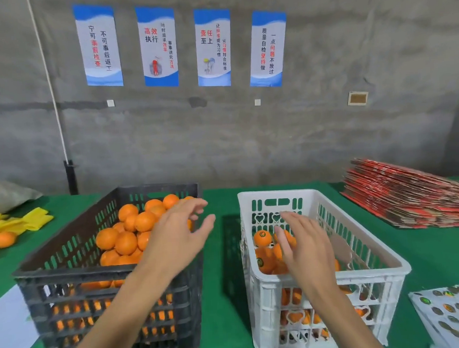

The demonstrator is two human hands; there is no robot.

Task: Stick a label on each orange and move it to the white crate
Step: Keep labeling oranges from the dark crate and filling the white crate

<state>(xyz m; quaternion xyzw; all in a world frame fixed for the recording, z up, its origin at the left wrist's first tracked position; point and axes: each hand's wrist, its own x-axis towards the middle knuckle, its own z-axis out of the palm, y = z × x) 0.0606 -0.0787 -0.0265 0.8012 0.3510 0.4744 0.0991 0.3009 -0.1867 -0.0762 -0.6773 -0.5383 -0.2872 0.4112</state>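
I see the white crate [321, 249] on the green table [225, 295], with labelled oranges [263, 237] piled against its left wall. My right hand [305, 246] hovers over that wall's rim, fingers straight and loosely spread, holding nothing. Left of the white crate, across a narrow strip of bare cloth, stands the black crate [108, 283] of unlabelled oranges [125, 242]; my left hand [177, 237] hangs over its right rim, fingers spread, empty. Label sheets [452, 313] lie right of the white crate.
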